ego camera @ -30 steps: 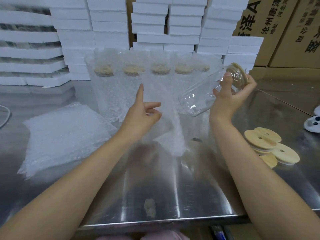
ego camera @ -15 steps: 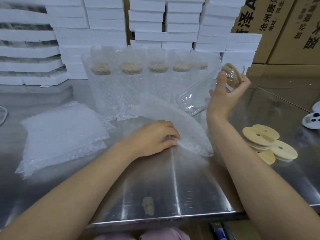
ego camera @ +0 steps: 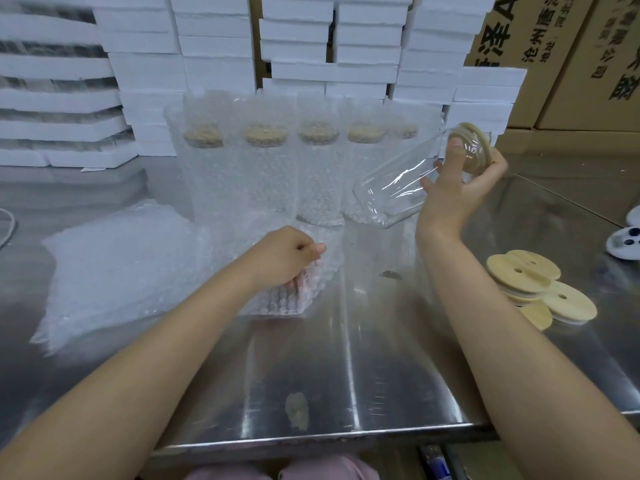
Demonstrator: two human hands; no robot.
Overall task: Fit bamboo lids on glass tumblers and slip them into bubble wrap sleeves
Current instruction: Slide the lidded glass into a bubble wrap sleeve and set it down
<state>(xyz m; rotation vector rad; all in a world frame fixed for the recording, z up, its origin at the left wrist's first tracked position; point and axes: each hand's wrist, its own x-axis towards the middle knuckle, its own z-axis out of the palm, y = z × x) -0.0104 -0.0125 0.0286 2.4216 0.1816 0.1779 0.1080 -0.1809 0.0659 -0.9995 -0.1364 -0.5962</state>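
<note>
My right hand [ego camera: 453, 188] holds a clear glass tumbler [ego camera: 394, 192] tilted in the air, its base pointing down-left. A bamboo lid [ego camera: 476, 147] sits on its mouth against my palm. My left hand [ego camera: 287, 258] is shut on a bubble wrap sleeve [ego camera: 291, 296] lying on the steel table [ego camera: 346, 375], fingers curled into its near end. Behind it stands a row of several sleeved tumblers with lids [ego camera: 263, 168], upright at the table's middle back.
A pile of flat bubble wrap sleeves [ego camera: 114, 271] lies at the left. Loose bamboo lids [ego camera: 533, 285] are stacked at the right. White foam trays [ego camera: 221, 50] and cardboard boxes [ego camera: 554, 57] rise at the back. A white object [ego camera: 625, 242] sits at the right edge.
My left hand dropped from a raised open pose onto a sleeve, gripped it and pulled it toward me. My right hand kept the lidded tumbler tilted in the air.
</note>
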